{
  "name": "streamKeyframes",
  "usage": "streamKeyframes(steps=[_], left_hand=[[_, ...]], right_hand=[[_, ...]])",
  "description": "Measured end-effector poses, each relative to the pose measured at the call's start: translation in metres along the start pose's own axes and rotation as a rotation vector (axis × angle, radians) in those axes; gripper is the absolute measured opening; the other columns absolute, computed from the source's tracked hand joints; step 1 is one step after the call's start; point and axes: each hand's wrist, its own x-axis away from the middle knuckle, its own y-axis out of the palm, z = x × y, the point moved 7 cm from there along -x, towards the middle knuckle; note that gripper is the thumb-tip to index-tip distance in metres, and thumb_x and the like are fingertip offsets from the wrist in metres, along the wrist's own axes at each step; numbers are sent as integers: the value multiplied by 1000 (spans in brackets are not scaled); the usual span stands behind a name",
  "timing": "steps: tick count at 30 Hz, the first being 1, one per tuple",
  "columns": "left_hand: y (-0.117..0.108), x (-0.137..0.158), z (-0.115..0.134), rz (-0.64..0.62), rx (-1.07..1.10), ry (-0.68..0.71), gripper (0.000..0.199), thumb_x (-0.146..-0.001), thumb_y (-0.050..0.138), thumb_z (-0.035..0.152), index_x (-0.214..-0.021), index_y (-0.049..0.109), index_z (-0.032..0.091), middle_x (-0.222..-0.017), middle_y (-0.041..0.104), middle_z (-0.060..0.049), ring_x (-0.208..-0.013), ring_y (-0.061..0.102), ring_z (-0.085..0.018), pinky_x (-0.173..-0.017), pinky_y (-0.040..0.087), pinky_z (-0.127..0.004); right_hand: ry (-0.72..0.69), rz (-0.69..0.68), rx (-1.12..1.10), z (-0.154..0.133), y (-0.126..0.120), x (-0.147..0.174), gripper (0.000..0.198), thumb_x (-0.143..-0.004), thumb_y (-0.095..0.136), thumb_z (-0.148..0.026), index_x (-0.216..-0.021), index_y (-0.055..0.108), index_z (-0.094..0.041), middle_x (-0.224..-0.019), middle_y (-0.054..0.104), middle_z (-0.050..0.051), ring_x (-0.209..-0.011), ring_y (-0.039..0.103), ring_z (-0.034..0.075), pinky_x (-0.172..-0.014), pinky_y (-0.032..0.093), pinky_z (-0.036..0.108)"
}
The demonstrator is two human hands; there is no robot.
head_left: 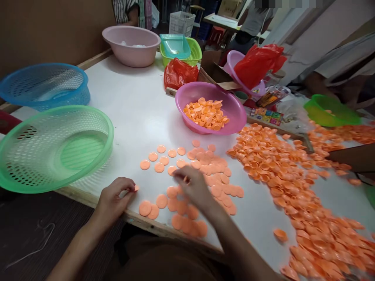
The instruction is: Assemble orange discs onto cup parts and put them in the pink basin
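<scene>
My left hand is by the table's front edge, its thumb and fingertips pinched on a small orange disc. Over the middle of the scattered flat orange discs, my right hand is slightly blurred, with its fingers curled together; what they hold, if anything, I cannot make out. Some discs lie singly to the left of that hand, while others overlap in a patch to its right. Beyond them stands a pink basin holding orange cup-like pieces.
A long heap of orange pieces covers the table's right side. Green and blue baskets stand left. At the back are a pale pink basin, red bags and a cardboard box. Other people stand beyond.
</scene>
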Motion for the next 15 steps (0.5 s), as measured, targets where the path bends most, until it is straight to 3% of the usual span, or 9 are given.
streamKeyframes(steps=[1,3,5,8,11,13,15], left_hand=[[0,-1,3,13,-37,77,14,-88,55,25,-77,61,21,-89,66,-1,-87,61,-17,-76,47,-28],[7,1,2,-32,-139,182,13,-90,56,24,-81,65,22,-96,68,-3,-95,60,-19,-82,48,-32],[11,5,-2,-61,-215,228,9,-89,60,25,-88,68,24,-103,68,-4,-100,60,-21,-87,48,-35],[8,15,-7,5,-227,245,15,-89,61,25,-101,70,26,-117,64,-6,-110,58,-22,-91,49,-37],[4,23,-7,113,-182,217,19,-91,58,22,-105,69,26,-118,64,-6,-111,58,-21,-93,50,-36],[6,26,-5,141,-152,188,17,-91,58,22,-102,70,25,-112,67,-6,-107,60,-20,-91,52,-35],[11,27,-1,129,-151,168,16,-91,57,22,-99,71,25,-107,68,-6,-104,62,-20,-88,52,-34]], right_hand=[[-37,-152,31,-4,35,18,17,-84,60,-12,-93,70,-22,-87,67,3,-79,60,16,-71,50,30],[-122,-326,163,-14,86,43,15,-80,64,-12,-92,69,-20,-93,65,6,-88,57,20,-76,48,33],[-161,-394,250,-18,110,53,11,-77,68,-11,-85,66,-18,-93,63,7,-91,54,22,-78,46,35],[-87,-383,137,-12,109,45,10,-77,69,-11,-80,63,-18,-85,63,3,-84,55,18,-71,44,29],[-10,-264,26,3,90,28,10,-81,68,-12,-77,62,-19,-74,63,-1,-70,56,14,-63,43,25],[-93,-131,105,9,76,21,12,-83,64,-9,-75,63,-19,-74,65,1,-72,57,15,-64,43,27],[-270,-30,205,8,68,21,18,-87,56,-7,-80,66,-19,-83,69,5,-80,60,19,-71,46,31]])
